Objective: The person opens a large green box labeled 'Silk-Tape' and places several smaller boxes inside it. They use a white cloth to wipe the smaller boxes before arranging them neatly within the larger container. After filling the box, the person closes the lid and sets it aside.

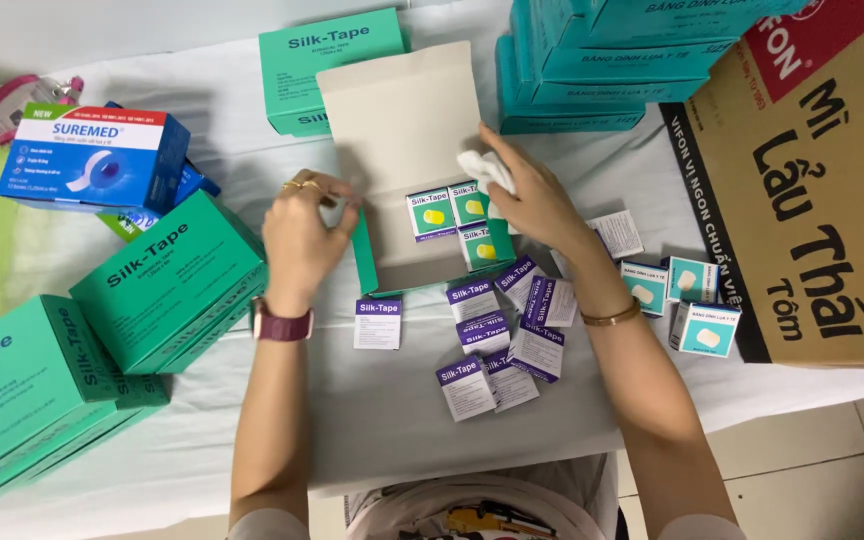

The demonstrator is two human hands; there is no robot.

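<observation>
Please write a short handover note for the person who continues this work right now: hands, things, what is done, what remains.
Left hand: holds the left edge of the open green carton.
Right hand: holds a white crumpled paper over the carton.
Done: three small green tape boxes stand inside the carton.
Left: about ten small purple-and-white tape boxes lie loose on the white table cover, four teal ones near the brown cardboard box. Closed green cartons are stacked on the left.
</observation>
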